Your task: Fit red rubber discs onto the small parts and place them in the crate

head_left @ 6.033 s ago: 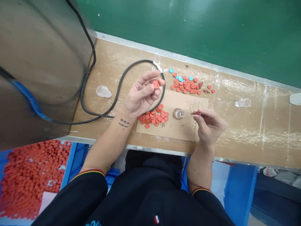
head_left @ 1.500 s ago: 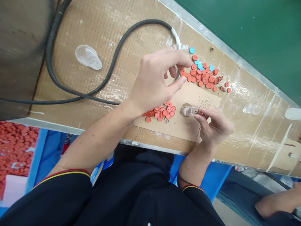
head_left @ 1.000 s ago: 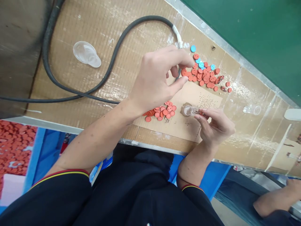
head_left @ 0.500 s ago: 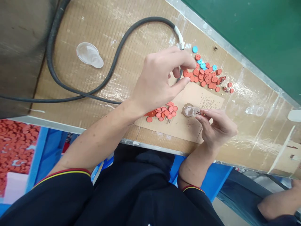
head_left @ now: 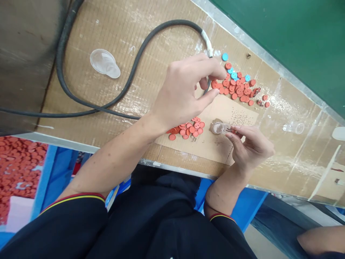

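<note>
My left hand (head_left: 185, 93) reaches over the bench to the near edge of a far pile of red and blue discs (head_left: 238, 86). Its thumb and index finger curl in a pinch around one red disc (head_left: 214, 84) there. My right hand (head_left: 249, 145) is closed on a thin metal tool (head_left: 229, 128). The tool's tip rests at a small clear glass dish (head_left: 217, 127) on a brown card sheet (head_left: 212, 144). A nearer heap of red discs (head_left: 187, 128) lies on the card just under my left wrist.
A thick black cable (head_left: 129, 77) loops over the taped cardboard bench top. A clear plastic lid (head_left: 105, 64) lies at the left and a small clear vial (head_left: 293, 127) at the right. A bin of red discs (head_left: 16, 169) sits lower left. Another person's arm (head_left: 320, 241) shows bottom right.
Six seconds ago my left hand held a red disc up near my chest side; it has since reached out to the far pile. Over the last second both hands have barely moved.
</note>
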Motion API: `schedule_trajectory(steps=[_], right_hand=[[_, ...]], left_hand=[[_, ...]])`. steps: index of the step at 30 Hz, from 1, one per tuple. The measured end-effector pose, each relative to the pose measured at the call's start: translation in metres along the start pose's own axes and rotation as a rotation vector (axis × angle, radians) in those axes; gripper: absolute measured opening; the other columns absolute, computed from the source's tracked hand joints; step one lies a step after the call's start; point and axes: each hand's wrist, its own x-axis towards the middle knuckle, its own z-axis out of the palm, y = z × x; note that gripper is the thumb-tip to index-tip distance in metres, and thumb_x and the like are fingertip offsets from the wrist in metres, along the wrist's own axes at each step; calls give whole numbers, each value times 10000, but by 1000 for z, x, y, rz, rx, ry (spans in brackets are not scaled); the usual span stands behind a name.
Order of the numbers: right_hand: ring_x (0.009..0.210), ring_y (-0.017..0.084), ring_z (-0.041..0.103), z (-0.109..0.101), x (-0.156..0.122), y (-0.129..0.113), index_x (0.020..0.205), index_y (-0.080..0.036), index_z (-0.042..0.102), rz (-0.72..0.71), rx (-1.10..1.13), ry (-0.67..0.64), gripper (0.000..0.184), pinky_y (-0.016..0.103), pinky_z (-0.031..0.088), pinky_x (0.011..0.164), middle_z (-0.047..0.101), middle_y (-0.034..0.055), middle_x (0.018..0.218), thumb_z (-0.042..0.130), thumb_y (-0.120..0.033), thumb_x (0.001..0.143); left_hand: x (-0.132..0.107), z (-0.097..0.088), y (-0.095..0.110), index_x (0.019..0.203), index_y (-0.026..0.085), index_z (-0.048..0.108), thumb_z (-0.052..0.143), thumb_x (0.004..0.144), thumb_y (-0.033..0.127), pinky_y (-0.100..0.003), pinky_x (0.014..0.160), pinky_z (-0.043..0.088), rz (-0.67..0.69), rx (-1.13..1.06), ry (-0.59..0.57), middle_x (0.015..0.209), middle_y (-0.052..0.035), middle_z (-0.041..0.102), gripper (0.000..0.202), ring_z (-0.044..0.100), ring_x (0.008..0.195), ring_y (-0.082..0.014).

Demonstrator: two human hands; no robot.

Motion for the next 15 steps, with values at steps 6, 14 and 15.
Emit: schedule_trajectory(steps=[6, 14, 15], right_hand=[[641, 191, 712, -1, 0, 0, 944, -283, 821, -5, 14, -3, 120, 340, 548, 546, 818, 8, 832, 899, -284, 854], [634, 183, 708, -1, -1, 1, 969, -294, 824, 4, 35, -8, 188, 338, 555, 574, 820, -7, 849, 921, -228, 822], [634, 181, 707, -1, -1, 1, 967, -293, 824, 5, 37, -7, 181, 335, 552, 572, 819, -7, 849, 919, -231, 826]], left_hand=[[1, 0, 4, 943, 225, 703, 642, 826, 118, -286, 720, 548, -84, 35, -26, 898, 1, 711, 170, 654, 712, -125], [0, 1, 4, 920, 191, 690, 670, 796, 32, -255, 699, 528, 17, -61, 51, 883, 12, 730, 203, 637, 676, -90], [0, 0, 5, 923, 197, 685, 662, 804, 38, -256, 707, 529, 6, -44, 42, 888, 14, 727, 200, 640, 685, -92]])
